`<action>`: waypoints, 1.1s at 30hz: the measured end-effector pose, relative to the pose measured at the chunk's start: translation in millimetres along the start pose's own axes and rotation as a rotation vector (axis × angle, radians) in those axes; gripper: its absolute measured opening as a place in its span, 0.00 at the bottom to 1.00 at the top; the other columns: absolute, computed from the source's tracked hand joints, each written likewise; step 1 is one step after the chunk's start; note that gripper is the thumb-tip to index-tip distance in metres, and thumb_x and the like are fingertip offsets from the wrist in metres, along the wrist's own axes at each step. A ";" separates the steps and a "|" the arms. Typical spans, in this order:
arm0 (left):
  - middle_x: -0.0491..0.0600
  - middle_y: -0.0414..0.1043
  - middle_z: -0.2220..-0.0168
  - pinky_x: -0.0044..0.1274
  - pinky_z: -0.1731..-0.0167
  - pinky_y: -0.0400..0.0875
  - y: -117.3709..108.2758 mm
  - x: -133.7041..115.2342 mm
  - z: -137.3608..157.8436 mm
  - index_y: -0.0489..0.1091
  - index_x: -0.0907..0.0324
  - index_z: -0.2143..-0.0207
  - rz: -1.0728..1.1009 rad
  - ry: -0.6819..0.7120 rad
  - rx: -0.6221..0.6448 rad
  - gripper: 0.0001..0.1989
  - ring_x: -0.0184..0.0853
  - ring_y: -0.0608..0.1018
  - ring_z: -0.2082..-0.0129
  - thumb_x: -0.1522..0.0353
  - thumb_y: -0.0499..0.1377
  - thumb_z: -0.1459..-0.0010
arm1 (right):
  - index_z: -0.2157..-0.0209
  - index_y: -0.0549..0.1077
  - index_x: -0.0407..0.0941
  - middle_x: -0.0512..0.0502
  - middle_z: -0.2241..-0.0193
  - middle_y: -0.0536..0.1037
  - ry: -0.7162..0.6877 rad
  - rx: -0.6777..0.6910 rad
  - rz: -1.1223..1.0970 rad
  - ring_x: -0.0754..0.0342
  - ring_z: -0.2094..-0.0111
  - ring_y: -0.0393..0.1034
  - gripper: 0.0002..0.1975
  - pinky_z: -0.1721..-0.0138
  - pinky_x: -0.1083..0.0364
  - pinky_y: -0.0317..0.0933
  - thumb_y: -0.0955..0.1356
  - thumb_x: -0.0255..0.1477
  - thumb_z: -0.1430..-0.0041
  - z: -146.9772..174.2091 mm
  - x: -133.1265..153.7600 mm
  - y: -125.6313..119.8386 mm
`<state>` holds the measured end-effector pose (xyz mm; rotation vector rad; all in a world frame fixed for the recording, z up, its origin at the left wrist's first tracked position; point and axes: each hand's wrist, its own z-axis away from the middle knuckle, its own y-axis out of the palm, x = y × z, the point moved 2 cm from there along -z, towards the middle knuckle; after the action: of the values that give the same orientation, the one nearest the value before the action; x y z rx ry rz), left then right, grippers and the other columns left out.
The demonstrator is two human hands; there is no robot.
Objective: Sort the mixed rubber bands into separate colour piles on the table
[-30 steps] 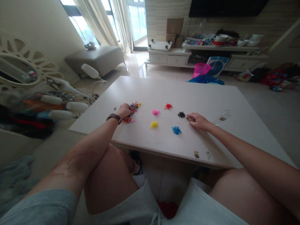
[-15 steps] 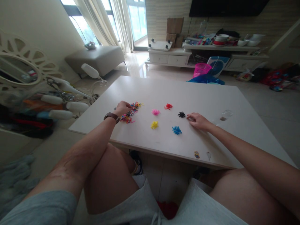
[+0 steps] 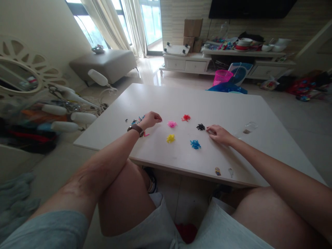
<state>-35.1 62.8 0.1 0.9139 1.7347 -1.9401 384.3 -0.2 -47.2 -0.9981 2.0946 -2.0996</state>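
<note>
A: What is changed from half a second ago?

B: The left hand (image 3: 151, 119) has been carried rightward, off the mixed pile (image 3: 137, 121) and toward the pink pile (image 3: 172, 123). Its fingers are curled together in a pinch; what is pinched is too small to be made out. The mixed pile is now largely hidden behind that hand and wrist, with only a few dark and blue bits seen at its left. The watch (image 3: 135, 128) has shifted right with the wrist.

A: And the right hand?

B: The right hand (image 3: 220, 134) has been kept where it was, laid flat on the table (image 3: 181, 100) with fingers loosely apart, nothing gripped, its fingertips just beside the black pile (image 3: 200, 127).

A: How are the sorted piles laid out?

B: The pink pile is set just right of the left hand, the red pile (image 3: 186, 117) farther right and slightly beyond, the black one right again. The yellow pile (image 3: 170, 138) and blue pile (image 3: 195, 144) are placed nearer, between the two hands. All five are kept apart from one another.

A: What room is left for moving?

B: A broad bare stretch is left on the far half of the table. The near edge is close to the yellow and blue piles. At the right, a clear packet (image 3: 249, 127) is lying well apart from the piles.
</note>
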 end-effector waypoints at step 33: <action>0.51 0.77 0.72 0.24 0.70 0.67 65.4 -93.5 14.5 0.80 0.64 0.65 0.195 0.384 0.260 0.10 0.32 0.75 0.72 0.68 0.69 0.51 | 0.37 0.65 0.53 0.42 0.45 0.73 -0.301 -0.026 0.007 0.40 0.45 0.67 0.29 0.43 0.40 0.62 0.65 0.23 0.39 8.3 131.6 0.1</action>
<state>72.2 24.9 16.8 1.5745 1.5268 -1.9843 283.0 -65.0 7.2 -1.2199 1.9775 -1.7887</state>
